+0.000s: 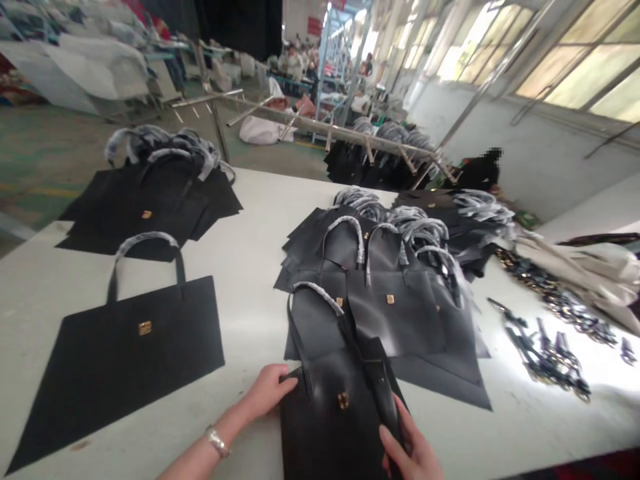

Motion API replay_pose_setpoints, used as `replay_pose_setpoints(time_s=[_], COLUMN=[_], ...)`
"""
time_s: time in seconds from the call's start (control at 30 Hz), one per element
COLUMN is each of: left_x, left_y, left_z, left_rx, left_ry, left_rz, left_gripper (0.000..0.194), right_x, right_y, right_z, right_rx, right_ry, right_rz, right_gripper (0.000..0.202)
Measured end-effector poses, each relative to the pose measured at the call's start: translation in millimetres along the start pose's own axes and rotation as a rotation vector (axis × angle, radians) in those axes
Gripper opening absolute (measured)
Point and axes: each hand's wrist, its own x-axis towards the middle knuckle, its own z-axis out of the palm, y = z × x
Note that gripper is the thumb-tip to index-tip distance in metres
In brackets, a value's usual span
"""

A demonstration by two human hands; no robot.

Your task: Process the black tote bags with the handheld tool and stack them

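A black bag panel (325, 427) with a gold clasp and a wrapped handle lies at the front edge of the white table. My left hand (270, 390) is closed on its upper left edge, thumb on top. My right hand (407, 443) grips its right side, where black material is folded over, thumb in front and fingers partly hidden behind. Just beyond are overlapping black panels (400, 313) with gold clasps and plastic-wrapped handles. Another black panel (135, 367) lies flat at the left, its handle pointing away.
On the white table (250, 267), a pile of black panels (145, 193) stands at the back left. Black straps with metal fittings (550, 353) lie at the right. Behind the table runs a metal rack (320, 127). A person in black (480, 172) is at the back right.
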Motion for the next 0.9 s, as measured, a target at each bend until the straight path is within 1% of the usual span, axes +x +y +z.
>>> replay_pose_setpoints(time_s=[0.07, 0.13, 0.2, 0.23, 0.27, 0.3, 0.33, 0.37, 0.43, 0.5, 0.53, 0.57, 0.6, 0.63, 0.67, 0.7, 0.77, 0.83, 0.9], left_x=[-12, -26, -37, -40, -41, -40, -37, -32, -18, -4, 2, 5, 6, 5, 2, -3, -13, -22, -27], left_y=[19, 48, 83, 100, 115, 128, 139, 147, 152, 143, 134, 123, 110, 96, 81, 67, 40, 18, 3], left_z=[-21.2, -44.5, -61.7, -65.2, -64.2, -58.4, -47.6, -32.5, 7.0, 49.9, 68.9, 84.9, 96.9, 104.9, 109.1, 110.0, 106.0, 100.2, 97.4], left_rx=[-0.39, -0.716, -0.896, -0.943, -0.974, -0.995, -1.008, -1.015, -1.006, -0.934, -0.832, -0.672, -0.465, -0.234, -0.003, 0.203, 0.498, 0.656, 0.736], left_ry=[-0.049, -0.043, -0.059, -0.078, -0.11, -0.135, -0.162, -0.186, -0.213, -0.202, -0.193, -0.168, -0.141, -0.114, -0.085, -0.063, -0.039, -0.028, -0.033], left_rz=[-0.012, -0.039, -0.047, -0.039, -0.027, -0.015, -0.007, -0.002, 0.017, 0.052, 0.066, 0.092, 0.138, 0.206, 0.292, 0.386, 0.544, 0.626, 0.67], left_gripper=[0.032, 0.038, 0.041, 0.041, 0.041, 0.04, 0.04, 0.039, 0.038, 0.036, 0.033, 0.028, 0.021, 0.015, 0.013, 0.017, 0.028, 0.036, 0.043], right_x=[-4, -8, -11, -12, -13, -14, -15, -17, -19, -21, -22, -21, -21, -20, -20, -19, -18, -16, -12], right_y=[7, 14, 21, 26, 30, 34, 37, 39, 40, 38, 37, 36, 35, 35, 36, 37, 42, 47, 50], right_z=[-19, -39, -56, -64, -70, -74, -78, -81, -86, -90, -92, -94, -96, -97, -96, -95, -87, -73, -57], right_rx=[0.085, 0.106, 0.089, 0.086, 0.09, 0.102, 0.115, 0.13, 0.161, 0.173, 0.178, 0.182, 0.183, 0.177, 0.162, 0.139, 0.072, 0.038, 0.033], right_ry=[0.047, 0.086, 0.111, 0.122, 0.129, 0.139, 0.147, 0.149, 0.164, 0.185, 0.192, 0.199, 0.198, 0.186, 0.165, 0.139, 0.069, -0.034, -0.143], right_rz=[0.041, 0.078, 0.109, 0.122, 0.135, 0.151, 0.168, 0.185, 0.199, 0.186, 0.171, 0.157, 0.148, 0.146, 0.143, 0.141, 0.144, 0.137, 0.131], right_gripper=[0.104, 0.103, 0.104, 0.105, 0.105, 0.107, 0.109, 0.11, 0.114, 0.113, 0.111, 0.11, 0.11, 0.109, 0.108, 0.105, 0.098, 0.092, 0.088])
